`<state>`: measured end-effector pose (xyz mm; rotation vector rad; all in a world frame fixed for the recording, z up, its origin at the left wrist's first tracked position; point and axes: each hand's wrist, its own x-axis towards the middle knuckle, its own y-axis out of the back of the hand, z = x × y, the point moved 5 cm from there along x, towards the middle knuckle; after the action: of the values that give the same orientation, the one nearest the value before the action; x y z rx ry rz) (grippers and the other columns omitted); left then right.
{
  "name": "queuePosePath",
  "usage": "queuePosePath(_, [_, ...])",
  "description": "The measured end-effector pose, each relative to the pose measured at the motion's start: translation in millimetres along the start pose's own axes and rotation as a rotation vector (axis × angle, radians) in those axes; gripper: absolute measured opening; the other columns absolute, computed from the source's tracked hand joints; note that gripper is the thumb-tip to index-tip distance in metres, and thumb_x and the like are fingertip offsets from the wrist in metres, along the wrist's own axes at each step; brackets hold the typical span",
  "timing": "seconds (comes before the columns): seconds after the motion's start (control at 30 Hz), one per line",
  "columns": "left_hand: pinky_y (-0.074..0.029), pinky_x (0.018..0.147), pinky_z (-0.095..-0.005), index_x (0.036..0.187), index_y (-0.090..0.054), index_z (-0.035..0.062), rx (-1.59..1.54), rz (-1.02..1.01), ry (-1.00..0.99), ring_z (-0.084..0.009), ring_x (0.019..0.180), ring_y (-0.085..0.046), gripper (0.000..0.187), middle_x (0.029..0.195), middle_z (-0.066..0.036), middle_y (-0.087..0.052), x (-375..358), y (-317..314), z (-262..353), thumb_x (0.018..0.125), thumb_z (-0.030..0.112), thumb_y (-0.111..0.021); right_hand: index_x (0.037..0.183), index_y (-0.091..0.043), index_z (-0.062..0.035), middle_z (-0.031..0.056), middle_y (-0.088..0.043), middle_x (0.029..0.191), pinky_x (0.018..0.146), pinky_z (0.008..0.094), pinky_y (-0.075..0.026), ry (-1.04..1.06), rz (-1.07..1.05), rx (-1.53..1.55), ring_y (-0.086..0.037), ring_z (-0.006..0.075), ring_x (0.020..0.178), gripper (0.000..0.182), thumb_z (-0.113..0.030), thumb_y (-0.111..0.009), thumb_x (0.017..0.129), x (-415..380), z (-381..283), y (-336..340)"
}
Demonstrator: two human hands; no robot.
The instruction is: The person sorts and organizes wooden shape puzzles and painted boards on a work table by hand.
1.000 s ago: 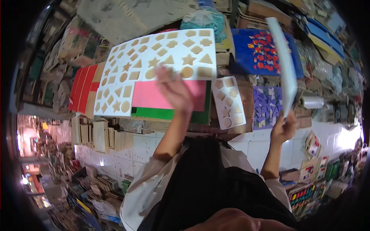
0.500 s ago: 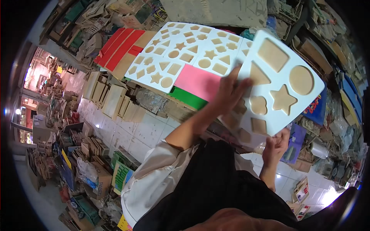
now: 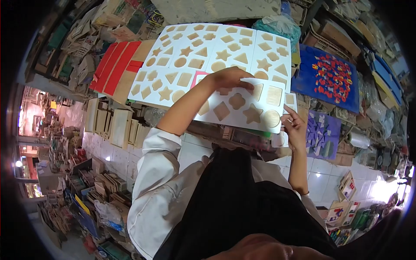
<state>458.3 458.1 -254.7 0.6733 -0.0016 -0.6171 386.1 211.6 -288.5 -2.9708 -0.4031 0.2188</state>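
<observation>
A white board with shape cut-outs (image 3: 236,121) is in front of me, overlapping the near edge of the laid-out boards. My left hand (image 3: 229,79) grips its far edge, with the fingers curled over the rim. At the board's right end, beside the round cut-out, is my right hand (image 3: 295,128). Its index finger is stretched out and its fingers are apart, at or very near the edge; contact is hard to make out. Part of another white board (image 3: 279,141) shows beneath that end. Further white cut-out boards (image 3: 212,48) lie side by side behind.
Red strips (image 3: 116,65) lie on the left of the table. To the right are a blue sheet with red and yellow pieces (image 3: 331,76) and a purple sheet with pieces (image 3: 323,134). Wooden frames (image 3: 120,128) stand below the table's left side. Plastic bags (image 3: 279,30) sit behind.
The held board has come down and left from its raised, tilted position and turned flatter. My left hand has moved to its far edge. My right hand has shifted up along its right end, fingers spreading.
</observation>
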Motion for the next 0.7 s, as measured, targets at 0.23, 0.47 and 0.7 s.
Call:
queuePosePath(0.23, [-0.039, 0.090, -0.0347, 0.114, -0.051, 0.0040, 0.435, 0.405, -0.214, -0.0277, 0.109, -0.047, 0.061, 0.115, -0.013, -0.051, -42, -2, 5, 0.065, 0.032, -0.073, 0.115, -0.052, -0.0014, 0.0006, -0.056, 0.082, 0.052, 0.0192, -0.047, -0.088, 0.092, -0.115, -0.055, 0.0061, 0.064, 0.036, -0.001, -0.057, 0.080, -9, 28, -4])
queuePosePath(0.47, [-0.013, 0.103, -0.0532, 0.127, -0.043, 0.0081, 0.571, 0.447, 0.170, -0.0250, 0.128, -0.028, 0.084, 0.135, -0.009, -0.036, -171, -34, -20, 0.056, 0.037, -0.076, 0.116, -0.053, -0.0002, 0.0046, -0.046, 0.083, 0.045, 0.0215, -0.043, 0.020, 0.078, -0.414, -0.051, 0.0084, 0.055, 0.045, 0.001, -0.065, 0.072, -10, 17, -18])
queuePosePath(0.7, [-0.009, 0.104, -0.0548, 0.123, -0.047, 0.0093, 0.607, 0.391, 0.136, -0.0201, 0.129, -0.028, 0.078, 0.134, -0.006, -0.039, -171, -19, -42, 0.054, 0.031, -0.076, 0.110, -0.056, 0.0018, 0.0072, -0.049, 0.068, 0.050, 0.0258, -0.042, 0.098, 0.124, -0.658, -0.050, 0.0119, 0.054, 0.041, 0.001, -0.066, 0.070, 13, 14, -29])
